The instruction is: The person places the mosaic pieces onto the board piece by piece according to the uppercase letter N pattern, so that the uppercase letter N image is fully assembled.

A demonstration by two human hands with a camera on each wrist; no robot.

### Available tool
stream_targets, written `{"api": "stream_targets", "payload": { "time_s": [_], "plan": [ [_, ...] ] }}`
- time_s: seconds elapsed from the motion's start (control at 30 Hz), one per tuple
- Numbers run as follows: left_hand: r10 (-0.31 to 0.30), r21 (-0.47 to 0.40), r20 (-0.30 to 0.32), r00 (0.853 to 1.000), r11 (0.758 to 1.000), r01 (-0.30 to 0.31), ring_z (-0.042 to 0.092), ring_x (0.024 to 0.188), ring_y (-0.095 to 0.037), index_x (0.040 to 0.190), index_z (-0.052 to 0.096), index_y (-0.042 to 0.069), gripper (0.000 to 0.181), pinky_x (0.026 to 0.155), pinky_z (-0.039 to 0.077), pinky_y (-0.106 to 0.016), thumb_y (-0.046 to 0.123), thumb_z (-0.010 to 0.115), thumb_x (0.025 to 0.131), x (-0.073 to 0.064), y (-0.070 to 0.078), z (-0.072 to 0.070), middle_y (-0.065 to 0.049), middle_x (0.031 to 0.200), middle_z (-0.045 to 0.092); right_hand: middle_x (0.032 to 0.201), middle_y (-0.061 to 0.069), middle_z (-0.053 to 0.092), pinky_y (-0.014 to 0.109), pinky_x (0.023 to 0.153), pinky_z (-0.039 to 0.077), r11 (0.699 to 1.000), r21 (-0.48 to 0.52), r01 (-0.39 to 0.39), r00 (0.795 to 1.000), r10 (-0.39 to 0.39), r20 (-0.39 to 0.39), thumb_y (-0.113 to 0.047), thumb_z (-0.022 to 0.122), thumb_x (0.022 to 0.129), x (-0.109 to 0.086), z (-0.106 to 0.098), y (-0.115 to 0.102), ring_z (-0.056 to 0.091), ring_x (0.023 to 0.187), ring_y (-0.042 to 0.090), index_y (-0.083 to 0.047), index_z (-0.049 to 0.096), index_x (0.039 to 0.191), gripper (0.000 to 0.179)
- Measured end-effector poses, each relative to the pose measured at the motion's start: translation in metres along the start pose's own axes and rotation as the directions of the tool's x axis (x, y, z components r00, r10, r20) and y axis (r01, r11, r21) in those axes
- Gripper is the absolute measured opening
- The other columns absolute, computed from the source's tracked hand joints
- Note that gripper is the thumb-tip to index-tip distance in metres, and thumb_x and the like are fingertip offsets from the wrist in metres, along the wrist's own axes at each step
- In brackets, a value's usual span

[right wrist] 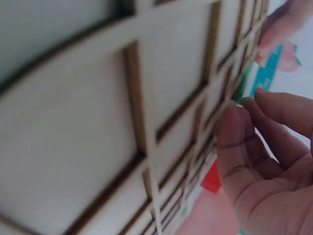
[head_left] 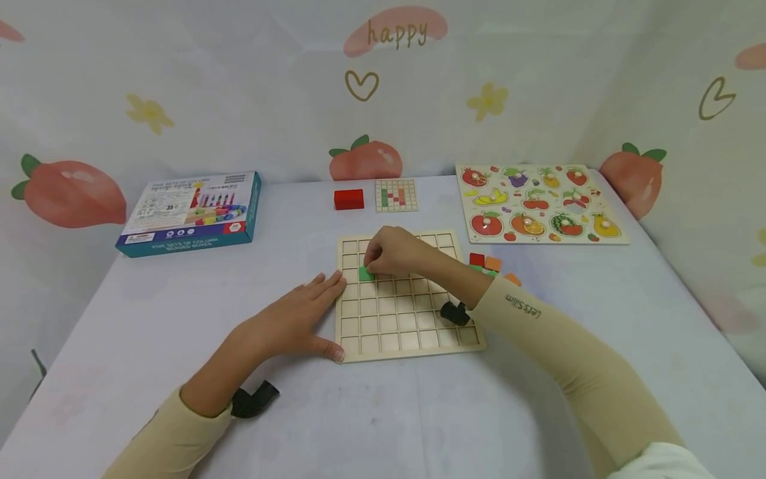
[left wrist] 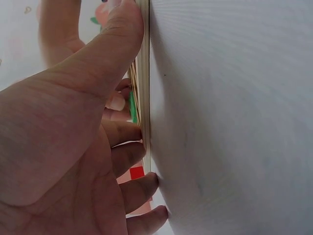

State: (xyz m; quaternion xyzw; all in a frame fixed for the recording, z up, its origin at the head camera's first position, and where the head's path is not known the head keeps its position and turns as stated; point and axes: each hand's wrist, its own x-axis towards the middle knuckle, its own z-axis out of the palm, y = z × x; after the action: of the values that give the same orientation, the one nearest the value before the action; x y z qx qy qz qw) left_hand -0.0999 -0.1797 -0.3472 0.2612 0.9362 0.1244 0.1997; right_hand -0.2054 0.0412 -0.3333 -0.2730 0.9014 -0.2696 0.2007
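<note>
A wooden grid board (head_left: pixel 389 324) lies flat on the white cloth. My left hand (head_left: pixel 293 319) is spread along its left edge, thumb near the front corner and fingertips farther up the side. In the left wrist view the thumb and fingers of that hand (left wrist: pixel 73 132) meet the board's edge. Over the upper left squares, my right hand (head_left: pixel 397 251) pinches a green square tile (head_left: pixel 366 273) between thumb and fingers. The right wrist view has this hand's fingertips (right wrist: pixel 232 115) close against the grid, partly hiding the green tile.
Loose red, orange and green tiles (head_left: pixel 493 264) lie right of the board, partly behind the right forearm. Behind it are a red block (head_left: pixel 349 199) and a small pattern card (head_left: pixel 397 195). A boxed toy (head_left: pixel 190 211) lies back left, a fruit puzzle (head_left: pixel 541 205) back right.
</note>
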Motion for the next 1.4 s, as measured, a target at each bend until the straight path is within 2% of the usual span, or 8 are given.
{"api": "stream_targets", "payload": {
  "time_s": [0.1,0.2,0.27,0.4,0.63,0.8,1.03,1.4],
  "plan": [
    [-0.012,0.003,0.001,1.000,1.000,0.012,0.012,0.151,-0.037,0.160,0.019,0.006,0.124,0.117,0.021,-0.057,0.068,0.078,0.071,0.000,0.000,0.001,-0.011,0.167,0.013,0.090,-0.001,0.072,0.029,0.079,0.052,0.999,0.025,0.023,1.000,-0.023,-0.017,-0.013,0.070,0.093,-0.008,-0.008,0.005,0.061,0.087,0.017,-0.008,0.080,0.097,0.012],
    [-0.024,0.011,0.001,1.000,1.000,0.024,0.012,0.151,-0.037,0.161,0.019,0.007,0.124,0.117,0.021,-0.056,0.068,0.078,0.071,-0.001,0.000,0.001,-0.010,0.167,0.013,0.094,0.002,0.073,0.033,0.080,0.053,0.994,0.099,0.044,0.998,-0.040,-0.038,-0.012,0.068,0.093,-0.023,-0.023,0.017,0.063,0.088,0.019,-0.005,0.079,0.102,0.015],
    [-0.025,0.015,-0.004,1.000,1.000,0.025,0.013,0.151,-0.037,0.160,0.020,0.006,0.124,0.117,0.021,-0.056,0.068,0.078,0.071,-0.002,0.000,0.001,-0.010,0.167,0.014,0.094,0.003,0.072,0.034,0.078,0.054,0.987,0.159,0.026,0.999,-0.019,-0.045,-0.012,0.069,0.094,-0.035,-0.033,0.027,0.065,0.085,0.021,-0.004,0.078,0.104,0.016],
    [-0.020,0.017,-0.009,1.000,1.000,0.020,0.013,0.151,-0.037,0.160,0.020,0.006,0.124,0.117,0.021,-0.057,0.067,0.079,0.071,-0.004,0.000,0.000,-0.011,0.166,0.014,0.093,0.009,0.072,0.034,0.074,0.054,0.970,0.234,-0.065,0.996,0.077,-0.045,-0.015,0.069,0.095,-0.062,-0.048,0.050,0.064,0.081,0.025,-0.003,0.076,0.107,0.018],
    [-0.012,0.018,-0.016,1.000,1.000,0.012,0.013,0.151,-0.037,0.160,0.020,0.006,0.124,0.117,0.021,-0.056,0.068,0.079,0.070,-0.002,-0.001,0.001,-0.010,0.167,0.014,0.094,0.002,0.070,0.034,0.077,0.052,0.985,0.093,-0.143,0.987,0.149,-0.062,-0.013,0.070,0.095,-0.104,-0.056,0.083,0.058,0.086,0.022,-0.006,0.077,0.102,0.012],
    [-0.007,0.015,-0.018,1.000,1.000,0.007,0.013,0.151,-0.037,0.160,0.020,0.005,0.124,0.117,0.021,-0.056,0.068,0.078,0.070,-0.001,-0.002,0.002,-0.010,0.166,0.014,0.089,0.001,0.068,0.035,0.075,0.051,0.979,0.048,-0.198,0.979,0.200,-0.030,-0.012,0.073,0.092,-0.123,-0.053,0.098,0.057,0.086,0.023,-0.009,0.076,0.099,0.008],
    [-0.007,0.010,-0.013,1.000,1.000,0.007,0.012,0.151,-0.037,0.161,0.019,0.006,0.124,0.118,0.021,-0.056,0.068,0.078,0.070,0.000,-0.002,0.003,-0.010,0.167,0.013,0.085,0.002,0.062,0.035,0.074,0.049,0.973,-0.038,-0.226,0.973,0.224,-0.049,-0.015,0.079,0.087,-0.130,-0.044,0.106,0.055,0.085,0.023,-0.010,0.074,0.099,0.014],
    [-0.004,0.015,-0.013,1.000,1.000,0.004,0.012,0.151,-0.037,0.160,0.019,0.006,0.123,0.117,0.021,-0.056,0.066,0.079,0.071,0.001,0.001,0.002,-0.010,0.166,0.014,0.078,0.000,0.060,0.033,0.069,0.048,0.985,-0.047,-0.166,0.986,0.165,-0.034,-0.015,0.083,0.083,-0.133,-0.041,0.102,0.054,0.078,0.021,-0.009,0.073,0.090,0.013]
  ]
}}
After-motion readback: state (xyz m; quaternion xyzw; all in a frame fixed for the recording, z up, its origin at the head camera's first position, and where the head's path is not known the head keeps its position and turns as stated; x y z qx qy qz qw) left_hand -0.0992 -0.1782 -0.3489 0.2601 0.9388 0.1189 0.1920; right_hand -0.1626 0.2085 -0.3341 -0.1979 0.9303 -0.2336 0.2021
